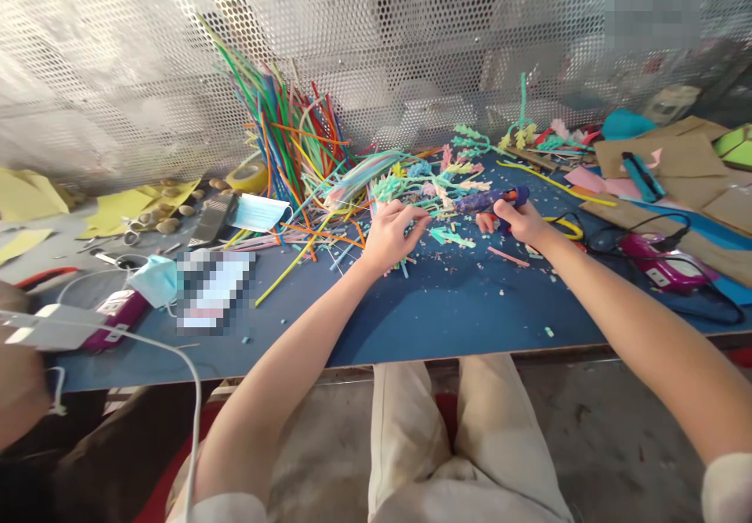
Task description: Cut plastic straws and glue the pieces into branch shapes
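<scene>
My right hand (520, 221) is wrapped round the handle of a purple-blue glue gun (490, 198), whose tip points left. Across from that tip, my left hand (395, 233) has its thumb and fingers closed in a pinch. Whatever lies between those fingertips is too small to make out. Just beyond my left hand is a heap of fluffy pastel pipe-cleaner sprigs (452, 167). A loose mint-green sprig (451, 236) lies on the blue table (435, 311) between my hands, among scattered fluff bits.
A big bundle of coloured pipe cleaners (282, 131) leans against a perforated metal panel (411, 30). Masks (258, 212), yellow tape (247, 174) and a purple power strip (117, 318) are on the left. Cardboard (663, 155) and another purple power strip (663, 261) with black cable lie right. Someone sits far left.
</scene>
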A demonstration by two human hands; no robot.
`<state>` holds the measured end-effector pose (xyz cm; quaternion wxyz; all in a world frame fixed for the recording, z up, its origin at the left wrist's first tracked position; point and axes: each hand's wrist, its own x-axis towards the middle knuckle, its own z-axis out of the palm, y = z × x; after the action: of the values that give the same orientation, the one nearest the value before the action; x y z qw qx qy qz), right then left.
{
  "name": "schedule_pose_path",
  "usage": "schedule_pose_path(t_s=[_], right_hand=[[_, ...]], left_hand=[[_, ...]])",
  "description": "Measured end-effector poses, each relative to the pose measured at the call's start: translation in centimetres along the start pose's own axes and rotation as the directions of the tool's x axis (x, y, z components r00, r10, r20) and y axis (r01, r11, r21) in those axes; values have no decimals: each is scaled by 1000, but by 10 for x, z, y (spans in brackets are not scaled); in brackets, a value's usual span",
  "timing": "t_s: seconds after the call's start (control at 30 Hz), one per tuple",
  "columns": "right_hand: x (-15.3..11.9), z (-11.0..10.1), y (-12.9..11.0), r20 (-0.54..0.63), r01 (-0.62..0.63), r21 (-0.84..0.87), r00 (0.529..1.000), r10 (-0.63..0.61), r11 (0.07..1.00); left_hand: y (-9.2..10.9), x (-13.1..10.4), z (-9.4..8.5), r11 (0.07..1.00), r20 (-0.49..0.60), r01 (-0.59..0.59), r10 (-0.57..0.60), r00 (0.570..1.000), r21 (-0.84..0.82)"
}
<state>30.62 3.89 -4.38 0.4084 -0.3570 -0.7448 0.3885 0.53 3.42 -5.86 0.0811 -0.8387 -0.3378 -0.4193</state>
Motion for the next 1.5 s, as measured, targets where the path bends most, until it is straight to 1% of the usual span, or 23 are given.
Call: schedule_pose_path(t_s=[0.1, 0.3, 0.4, 0.47, 0.53, 0.6, 0.67, 0.73, 0.8, 0.83, 0.9, 0.93, 0.97, 1.0, 1.03, 1.07, 1.1, 1.13, 1.17, 1.23, 1.33, 1.4, 1.5], right_hand=[[0, 0, 2, 0, -9, 16, 1000, 9, 1000], [1, -1, 6, -35, 72, 63, 997, -70, 995], [3, -3, 5, -22, 56, -47, 998, -57, 997], [5, -6, 4, -52, 10, -200, 998, -21, 980], [9, -11, 2, -180, -94, -408, 983, 21, 908], [13, -18, 2, -361, -252, -585, 932, 31, 770], [15, -28, 6, -488, -390, -674, 873, 18, 628], [14, -43, 15, -520, -456, -721, 853, 27, 522], [10, -57, 27, -514, -495, -759, 854, 77, 423], [8, -64, 32, -526, -524, -763, 844, 106, 379], [4, -73, 36, -519, -526, -775, 846, 124, 350], [4, -74, 35, -492, -488, -788, 866, 92, 375], [5, -73, 31, -448, -415, -802, 894, 28, 430], [6, -69, 25, -390, -312, -804, 920, -51, 507], [8, -63, 17, -338, -195, -784, 931, -140, 590], [11, -54, 8, -302, -77, -723, 929, -215, 686], [13, -43, 0, -251, 20, -619, 942, -223, 785], [14, -32, -8, -214, 72, -512, 955, -208, 856], [14, -21, -15, -145, 104, -425, 973, -180, 899], [13, 0, -21, -14, 142, -287, 988, -152, 947], [11, 18, -18, 152, 129, -127, 982, -110, 983], [10, 22, -14, 206, 86, -65, 976, -71, 994], [10, 24, -11, 227, 33, -4, 973, -31, 999]], left_hand=[[0, 1, 0, 1000, -6, -5, 5, 1000, -3], [-2, 0, 1, 999, -9, -20, 19, 1000, -25], [0, 0, 0, 998, 11, -8, 9, 1000, -58], [2, 1, -1, 996, 10, -20, 21, 1000, -89], [3, 2, -1, 994, -2, -47, 47, 999, -100], [3, 2, 0, 994, -13, -81, 81, 997, -77], [2, 3, 0, 994, 0, -104, 104, 995, -36], [0, 3, -1, 995, 36, -100, 100, 994, 3], [-1, 2, -1, 995, 88, -89, 85, 993, 37], [-1, 2, -1, 995, 109, -90, 84, 990, 51], [-2, 2, -1, 991, 139, -112, 101, 985, 69], [-2, 2, -2, 989, 149, -132, 120, 982, 70], [-2, 2, -2, 986, 160, -154, 141, 977, 70], [-2, 3, -3, 982, 173, -174, 161, 972, 67], [-1, 3, -4, 979, 188, -194, 179, 966, 62], [0, 4, -5, 975, 200, -214, 198, 959, 58], [2, 4, -6, 971, 208, -232, 216, 954, 56], [3, 5, -7, 966, 213, -254, 237, 948, 55], [5, 5, -8, 958, 210, -280, 262, 942, 57], [8, 6, -9, 941, 202, -331, 311, 929, 73], [11, 7, -8, 913, 194, -387, 360, 913, 127], [11, 8, -7, 895, 183, -417, 388, 903, 157], [9, 8, -5, 880, 170, -444, 418, 892, 168]])
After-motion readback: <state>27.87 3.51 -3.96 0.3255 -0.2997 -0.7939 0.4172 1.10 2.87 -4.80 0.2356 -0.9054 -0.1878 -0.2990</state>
